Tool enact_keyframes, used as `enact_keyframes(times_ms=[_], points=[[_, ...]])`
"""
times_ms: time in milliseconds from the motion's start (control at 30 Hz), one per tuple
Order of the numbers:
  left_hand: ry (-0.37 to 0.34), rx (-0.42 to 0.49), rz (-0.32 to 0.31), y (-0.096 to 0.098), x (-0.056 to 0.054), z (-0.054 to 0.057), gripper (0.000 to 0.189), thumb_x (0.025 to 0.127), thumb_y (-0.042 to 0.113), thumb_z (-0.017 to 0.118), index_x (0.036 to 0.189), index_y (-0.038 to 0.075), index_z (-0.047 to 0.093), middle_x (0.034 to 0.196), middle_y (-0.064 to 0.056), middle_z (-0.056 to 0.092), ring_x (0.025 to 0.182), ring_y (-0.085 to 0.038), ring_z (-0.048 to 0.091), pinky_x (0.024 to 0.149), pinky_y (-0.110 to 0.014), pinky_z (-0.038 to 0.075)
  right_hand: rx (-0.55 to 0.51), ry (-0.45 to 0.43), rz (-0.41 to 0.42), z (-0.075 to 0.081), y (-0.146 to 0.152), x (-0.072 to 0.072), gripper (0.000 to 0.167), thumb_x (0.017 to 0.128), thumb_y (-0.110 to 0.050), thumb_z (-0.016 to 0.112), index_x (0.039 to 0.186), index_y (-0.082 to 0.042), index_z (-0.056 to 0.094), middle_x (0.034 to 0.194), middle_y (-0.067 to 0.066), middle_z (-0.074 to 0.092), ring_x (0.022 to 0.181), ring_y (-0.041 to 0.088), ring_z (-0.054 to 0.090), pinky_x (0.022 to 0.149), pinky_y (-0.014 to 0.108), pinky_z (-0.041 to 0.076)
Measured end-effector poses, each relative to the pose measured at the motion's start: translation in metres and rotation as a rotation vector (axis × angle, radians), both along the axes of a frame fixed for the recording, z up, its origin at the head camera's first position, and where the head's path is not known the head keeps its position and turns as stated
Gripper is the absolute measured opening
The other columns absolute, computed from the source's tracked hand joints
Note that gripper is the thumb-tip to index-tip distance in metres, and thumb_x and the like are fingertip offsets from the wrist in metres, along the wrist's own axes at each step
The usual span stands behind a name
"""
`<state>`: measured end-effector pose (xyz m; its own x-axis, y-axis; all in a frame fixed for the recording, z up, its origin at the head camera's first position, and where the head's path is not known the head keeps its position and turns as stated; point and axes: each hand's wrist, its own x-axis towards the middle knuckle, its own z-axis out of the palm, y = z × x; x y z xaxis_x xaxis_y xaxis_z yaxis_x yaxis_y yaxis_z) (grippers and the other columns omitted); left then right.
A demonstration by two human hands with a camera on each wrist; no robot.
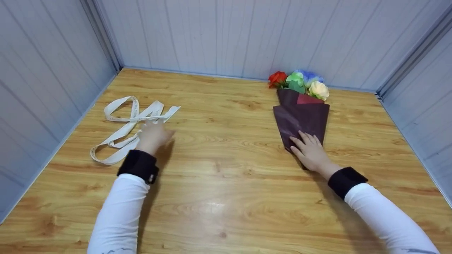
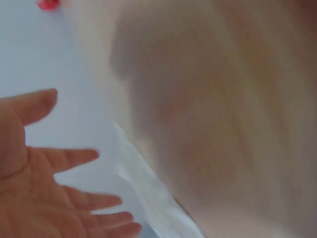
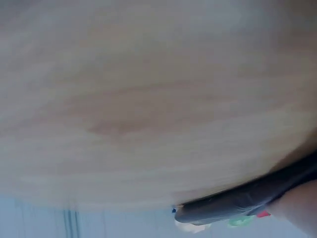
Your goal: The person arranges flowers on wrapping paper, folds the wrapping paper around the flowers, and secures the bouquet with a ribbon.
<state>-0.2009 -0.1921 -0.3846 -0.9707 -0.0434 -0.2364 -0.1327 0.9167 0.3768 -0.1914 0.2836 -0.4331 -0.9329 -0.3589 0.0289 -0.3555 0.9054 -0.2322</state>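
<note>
On the left of the table lies a long white ribbon (image 1: pixel 118 134) with printed lettering, spread in loose loops. My left hand (image 1: pixel 153 137) is over its right side and covers part of it in the head view. The left wrist view shows this hand's fingers (image 2: pixel 79 198) apart and extended, with the ribbon (image 2: pixel 158 203) beyond them. To the right, a bouquet in dark purple wrapping paper (image 1: pixel 302 118) lies with its blooms toward the back wall. My right hand (image 1: pixel 312 153) rests on the narrow lower end of the wrap, fingers spread. Red, green, blue and cream flowers (image 1: pixel 319 90) stick out of the top.
The wood-grain table (image 1: pixel 219 169) reaches back to a pale panelled wall (image 1: pixel 197 35). Similar panels (image 1: pixel 46 63) enclose its left and right sides. The blooms are close to the back edge.
</note>
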Motion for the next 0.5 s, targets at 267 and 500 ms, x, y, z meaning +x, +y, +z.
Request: enact_keyframes(times_ms=[267,500], points=[[-0.044,-0.061,0.119,-0.025,-0.003,-0.007,0.068,0.09,0.03,0.059,0.133,-0.016,0.033,0.13,-0.047,0.03,0.122,-0.059,0.029,0.098,-0.067,0.028,-0.144,0.088,0.002,0.014,0.002,-0.008,0.041,0.102,-0.026,0.042,0.128,0.004,0.054,0.134,0.028,0.047,0.127,0.043,0.036,0.108,0.053,0.024],[-0.077,-0.11,0.097,-0.028,-0.008,-0.008,0.041,0.093,0.009,0.041,0.13,-0.011,0.045,0.126,-0.036,0.05,0.118,-0.054,0.044,0.099,-0.07,0.023,-0.252,0.099,-0.02,0.022,0.004,-0.013,0.04,0.102,-0.025,0.042,0.125,0.005,0.055,0.131,0.027,0.05,0.125,0.042,0.038,0.104,0.053,0.029]])
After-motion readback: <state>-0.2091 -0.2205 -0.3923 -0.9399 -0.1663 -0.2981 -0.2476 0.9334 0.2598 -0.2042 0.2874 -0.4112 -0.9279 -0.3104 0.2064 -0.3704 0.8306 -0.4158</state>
